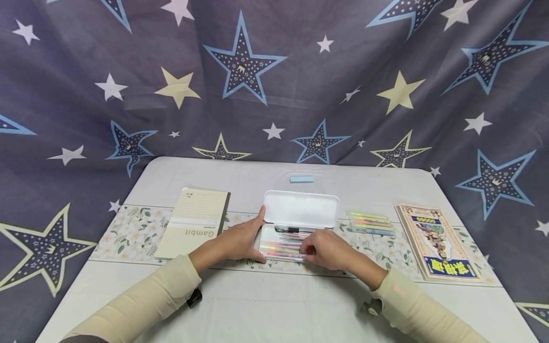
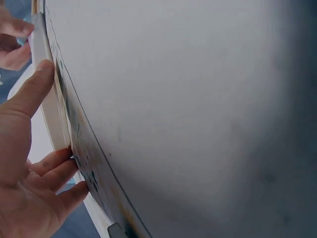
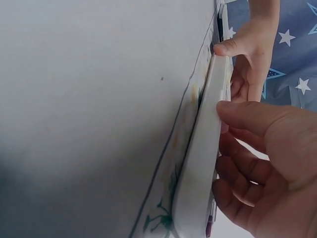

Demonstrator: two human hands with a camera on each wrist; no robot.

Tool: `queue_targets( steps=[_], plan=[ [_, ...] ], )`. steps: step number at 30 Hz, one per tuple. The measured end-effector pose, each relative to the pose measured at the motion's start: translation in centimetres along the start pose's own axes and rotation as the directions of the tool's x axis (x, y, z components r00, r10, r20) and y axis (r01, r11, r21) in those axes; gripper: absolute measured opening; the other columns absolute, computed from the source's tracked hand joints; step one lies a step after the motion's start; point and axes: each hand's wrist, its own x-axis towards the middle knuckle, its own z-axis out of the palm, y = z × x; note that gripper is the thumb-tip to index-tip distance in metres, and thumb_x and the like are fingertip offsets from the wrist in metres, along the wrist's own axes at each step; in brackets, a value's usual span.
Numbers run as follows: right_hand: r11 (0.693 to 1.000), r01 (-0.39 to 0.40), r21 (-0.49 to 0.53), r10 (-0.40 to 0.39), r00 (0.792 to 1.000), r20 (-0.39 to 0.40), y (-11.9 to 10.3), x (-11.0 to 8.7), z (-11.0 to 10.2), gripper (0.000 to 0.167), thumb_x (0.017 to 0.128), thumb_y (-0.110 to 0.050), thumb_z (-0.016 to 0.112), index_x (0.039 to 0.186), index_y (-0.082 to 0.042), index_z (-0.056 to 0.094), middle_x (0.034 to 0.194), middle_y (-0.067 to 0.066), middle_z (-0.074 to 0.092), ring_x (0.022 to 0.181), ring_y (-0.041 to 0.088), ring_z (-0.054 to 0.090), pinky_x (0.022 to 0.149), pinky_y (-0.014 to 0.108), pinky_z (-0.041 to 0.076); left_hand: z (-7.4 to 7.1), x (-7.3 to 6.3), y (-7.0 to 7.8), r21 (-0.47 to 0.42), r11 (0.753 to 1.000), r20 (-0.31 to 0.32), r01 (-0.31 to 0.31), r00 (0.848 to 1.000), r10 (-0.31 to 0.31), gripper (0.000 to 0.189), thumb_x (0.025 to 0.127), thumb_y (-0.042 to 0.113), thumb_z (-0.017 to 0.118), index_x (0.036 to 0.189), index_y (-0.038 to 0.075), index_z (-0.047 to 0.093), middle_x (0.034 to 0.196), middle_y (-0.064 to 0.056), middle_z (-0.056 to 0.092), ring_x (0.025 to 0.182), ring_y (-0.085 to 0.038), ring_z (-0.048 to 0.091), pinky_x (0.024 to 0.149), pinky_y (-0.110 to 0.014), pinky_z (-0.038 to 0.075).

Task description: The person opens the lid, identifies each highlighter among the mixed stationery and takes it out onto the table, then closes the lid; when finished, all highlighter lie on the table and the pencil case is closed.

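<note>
A white pencil case (image 1: 261,233) lies with its lid (image 1: 301,209) raised at the back. My left hand (image 1: 240,239) grips the case's left end, thumb at the front edge and fingers at the rear corner. Inside lie a black pen (image 1: 286,229), several thin pens behind, and brightly coloured pens (image 1: 280,248) along the front. My right hand (image 1: 329,248) reaches into the right end with curled fingers and pinches a pinkish-purple pen (image 3: 225,128), mostly hidden by the fingers. In the right wrist view, the right thumb lies at the case's front wall (image 3: 200,163).
A Gambit notebook (image 1: 193,221) lies to the left, and a stack of books (image 1: 439,243) to the right. Several highlighters (image 1: 371,224) lie between case and books. A light blue block (image 1: 301,179) sits behind the lid. A floral strip (image 1: 133,233) crosses the white table (image 1: 274,305).
</note>
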Motion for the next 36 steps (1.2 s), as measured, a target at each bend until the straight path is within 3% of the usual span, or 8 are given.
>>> queue_targets(
  steps=[7, 15, 24, 30, 36],
  plan=[
    [0.995, 0.082, -0.061, -0.085, 0.995, -0.045, 0.5, -0.9, -0.4, 0.009, 0.090, -0.018, 0.078, 0.098, -0.018, 0.082, 0.091, -0.009, 0.078, 0.082, 0.004, 0.067, 0.077, 0.028, 0.056, 0.1, 0.0, 0.0, 0.002, 1.000, 0.001, -0.006, 1.000, 0.006, 0.146, 0.070, 0.055, 0.090, 0.163, 0.003, -0.009, 0.154, -0.010, 0.051, 0.144, -0.028, 0.048, 0.116, -0.045, 0.041],
    [0.987, 0.137, -0.082, -0.147, 0.981, -0.128, 2.2, -2.5, -1.2, 0.014, 0.090, -0.018, 0.079, 0.103, -0.017, 0.082, 0.093, -0.008, 0.077, 0.083, 0.007, 0.068, 0.078, 0.029, 0.056, 0.2, 0.0, -0.2, 0.004, 1.000, 0.001, 0.002, 1.000, -0.002, 0.145, 0.070, 0.055, 0.090, 0.163, 0.005, -0.010, 0.155, -0.010, 0.050, 0.143, -0.028, 0.048, 0.116, -0.045, 0.042],
    [0.993, 0.108, -0.054, -0.118, 0.962, -0.245, 4.2, -4.7, -2.3, 0.019, 0.088, -0.010, 0.079, 0.105, -0.017, 0.082, 0.091, -0.008, 0.076, 0.079, 0.008, 0.067, 0.074, 0.030, 0.053, 0.1, 0.1, -0.1, 0.006, 1.000, 0.011, 0.011, 1.000, -0.011, 0.146, 0.070, 0.056, 0.090, 0.163, 0.006, -0.011, 0.158, -0.013, 0.046, 0.143, -0.029, 0.048, 0.115, -0.044, 0.042],
    [0.995, 0.073, -0.071, -0.093, 0.936, -0.339, 6.2, -6.4, -2.9, 0.022, 0.082, -0.005, 0.083, 0.101, -0.015, 0.082, 0.087, -0.007, 0.076, 0.076, 0.008, 0.066, 0.082, 0.039, 0.057, 0.0, 0.1, 0.0, -0.007, 1.000, 0.007, 0.009, 1.000, -0.009, 0.146, 0.069, 0.054, 0.091, 0.163, 0.005, -0.010, 0.156, -0.014, 0.047, 0.141, -0.029, 0.050, 0.114, -0.045, 0.043],
    [0.991, 0.038, -0.125, -0.085, 0.914, -0.397, 8.4, -8.2, -3.4, 0.026, 0.078, -0.003, 0.085, 0.100, -0.015, 0.082, 0.089, -0.002, 0.077, 0.080, 0.016, 0.070, 0.073, 0.039, 0.058, 0.0, 0.1, 0.0, -0.009, 1.000, 0.009, 0.005, 1.000, -0.005, 0.146, 0.070, 0.054, 0.091, 0.163, 0.004, -0.010, 0.156, -0.014, 0.048, 0.141, -0.029, 0.050, 0.113, -0.045, 0.043]
  ],
)
